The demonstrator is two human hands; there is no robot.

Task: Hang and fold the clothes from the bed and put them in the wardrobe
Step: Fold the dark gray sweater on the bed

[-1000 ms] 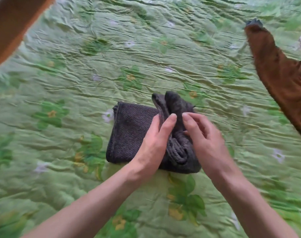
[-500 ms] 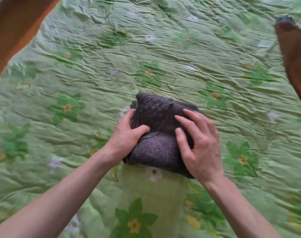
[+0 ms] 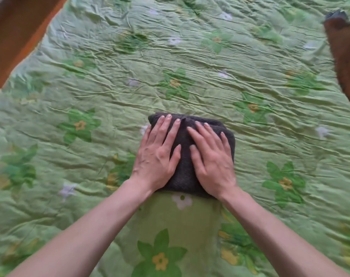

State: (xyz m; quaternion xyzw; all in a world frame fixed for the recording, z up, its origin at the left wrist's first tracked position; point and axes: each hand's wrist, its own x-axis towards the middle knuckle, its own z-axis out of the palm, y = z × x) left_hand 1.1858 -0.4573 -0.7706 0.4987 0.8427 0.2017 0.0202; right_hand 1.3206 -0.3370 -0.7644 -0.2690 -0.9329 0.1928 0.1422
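My left hand (image 3: 157, 156) and right hand (image 3: 212, 162) press flat, fingers spread, on the folded dark grey knitted garment (image 3: 185, 172) on the green flowered bedspread (image 3: 190, 56). If I lift carelessly, the thick springy folds may slump open.

Dark charcoal-grey knit (image 3: 185, 172), folded, on a light green bedspread (image 3: 110, 80) printed with darker green flowers with yellow centres, plus some pale white ones. Brown garment (image 3: 348, 62) at the right edge, orange-brown wood (image 3: 14, 35) top left.
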